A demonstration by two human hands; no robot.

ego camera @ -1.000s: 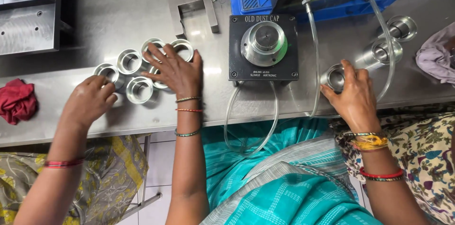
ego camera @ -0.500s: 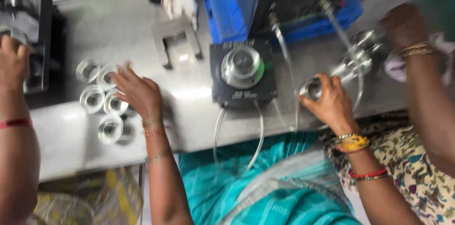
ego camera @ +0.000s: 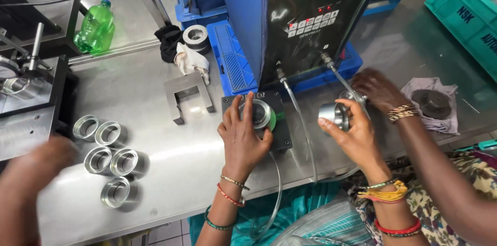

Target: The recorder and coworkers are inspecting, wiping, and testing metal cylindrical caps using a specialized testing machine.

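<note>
My left hand (ego camera: pixel 243 134) lies over a silver metal ring (ego camera: pixel 264 115) seated on a small black gauge block (ego camera: pixel 282 137), fingers curled around the ring. Just right of the block, my right hand (ego camera: pixel 357 134) grips a second silver metal ring (ego camera: pixel 333 114) above the steel table (ego camera: pixel 196 147). A different person's hand (ego camera: pixel 378 88) comes in from the right and touches a metal part right behind my right hand. Several more loose rings (ego camera: pixel 111 163) stand grouped at the table's left.
A blue and black gauging machine (ego camera: pixel 310 13) with air tubes (ego camera: pixel 300 127) stands behind the block. A blurred hand of another person (ego camera: pixel 36 168) is at the left edge. Also here are a U-shaped steel bracket (ego camera: pixel 189 96), a green bottle (ego camera: pixel 96 28), a teal crate (ego camera: pixel 466 13) and a cloth with a dark disc (ego camera: pixel 432 103).
My left hand left the group of rings and moved right onto the black gauge block with a ring. The view tilted up. A hand has come in from the right.
</note>
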